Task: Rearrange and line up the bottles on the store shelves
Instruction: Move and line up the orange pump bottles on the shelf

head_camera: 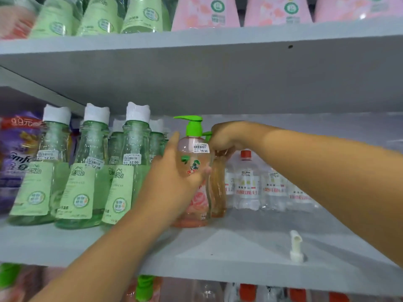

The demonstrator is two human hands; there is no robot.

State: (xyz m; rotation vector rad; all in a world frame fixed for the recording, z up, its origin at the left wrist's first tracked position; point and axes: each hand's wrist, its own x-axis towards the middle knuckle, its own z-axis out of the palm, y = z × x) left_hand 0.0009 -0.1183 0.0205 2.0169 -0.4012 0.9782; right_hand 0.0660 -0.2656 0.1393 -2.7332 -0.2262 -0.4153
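On the middle shelf (239,247) two pump bottles stand close together, one behind the other. The left hand (174,179) is wrapped around the front pink bottle (195,153), with fingers curled on its body; this bottle has a green pump and a price sticker near the neck. The right hand (224,138) reaches in from the right and grips the top of the orange bottle (219,188) behind it, with fingers closed around its neck, so the pump there is mostly hidden. Left of them stands a row of green bottles (87,171) with white caps, and a purple bag (15,153) is at the far left. To the right, near the back, are small clear bottles (247,188); one has a red cap. A loose white pump head (296,247) lies near the shelf's front edge.
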